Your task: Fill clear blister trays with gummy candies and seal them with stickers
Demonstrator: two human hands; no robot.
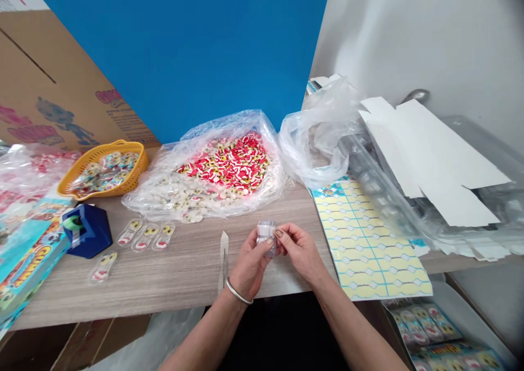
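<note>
Near the table's front edge, my left hand point(248, 266) grips a small stack of clear plastic blister shells point(266, 230), thumb on top. My right hand point(302, 251) pinches the right side of the same stack. How many shells it has, I cannot tell. Left of my hands lies a thin, pointed metal tool point(224, 253), perhaps tweezers. Farther left, several clear shells point(142, 237) with yellow-eyed, red-mouthed pieces inside lie in a row, and one more shell point(103, 267) lies in front of them.
Behind my hands spreads an open plastic bag point(229, 169) of red, white and yellow pieces. Leftward stand a yellow basket point(137, 177) of filled packs and a blue tape dispenser point(96, 232). To the right lie yellow sticker sheets point(368, 240), a clear bag point(319, 142) and white card point(429, 147).
</note>
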